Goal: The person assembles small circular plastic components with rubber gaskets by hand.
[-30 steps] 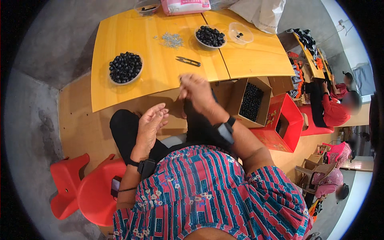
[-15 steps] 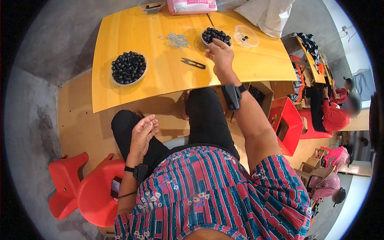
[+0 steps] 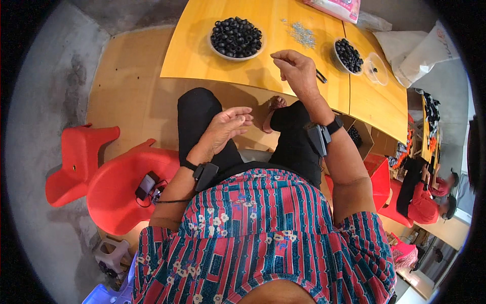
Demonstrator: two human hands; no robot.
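My left hand point(image 3: 225, 129) is held over my lap, thumb and fingers drawn together; anything between them is too small to make out. My right hand point(image 3: 299, 73) hovers above the table's near edge with bent fingers pinched close, and I cannot make out what they hold. Left of it stands a clear bowl heaped with black bead-like pieces point(image 3: 237, 38). Beyond lies a scatter of small silvery pieces point(image 3: 302, 35). Thread snips point(image 3: 321, 77) are partly hidden behind my right hand. To the right is a second bowl of black pieces point(image 3: 348, 55).
A clear shallow dish point(image 3: 376, 71) with few black pieces stands beside the second bowl. A white sack point(image 3: 422, 53) and a pink-and-white package point(image 3: 336, 7) lie at the back. Red chairs point(image 3: 129, 190) are at my left. Other people point(image 3: 425, 207) sit far right.
My right hand has left the second bowl and come nearer, toward my left hand. My left hand stays over my lap. The view has swung, shifting the table up and right.
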